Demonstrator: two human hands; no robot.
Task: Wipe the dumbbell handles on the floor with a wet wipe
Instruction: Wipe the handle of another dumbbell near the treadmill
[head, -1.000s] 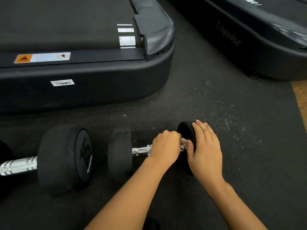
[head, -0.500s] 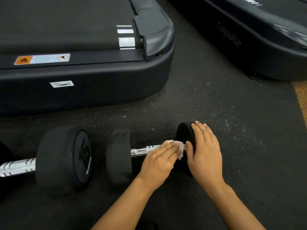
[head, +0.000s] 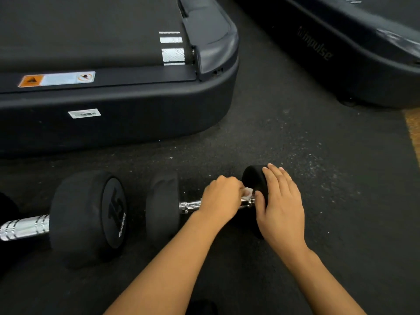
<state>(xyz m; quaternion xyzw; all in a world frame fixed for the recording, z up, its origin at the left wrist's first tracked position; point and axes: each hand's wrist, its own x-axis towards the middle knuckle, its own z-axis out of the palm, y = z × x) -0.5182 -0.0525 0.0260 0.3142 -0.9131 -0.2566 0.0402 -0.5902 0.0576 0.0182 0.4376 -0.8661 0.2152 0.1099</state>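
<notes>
Small black rubber dumbbell (head: 162,206) lying on the dark speckled rubber floor (head: 318,178), long axis running left to right. Left hand (head: 221,198) curled over the right part of its chrome handle (head: 189,205), grip closed on a white wet wipe (head: 247,192). Right hand (head: 281,208) resting with nearly straight fingers on the right head (head: 251,176), holding nothing. Bare handle stretching left from the grip, so next stroke probably leftward along the axis. Larger black dumbbell marked 15 (head: 88,219) farther left, steel handle (head: 25,227) exposed, nearer the left hand, probably next.
</notes>
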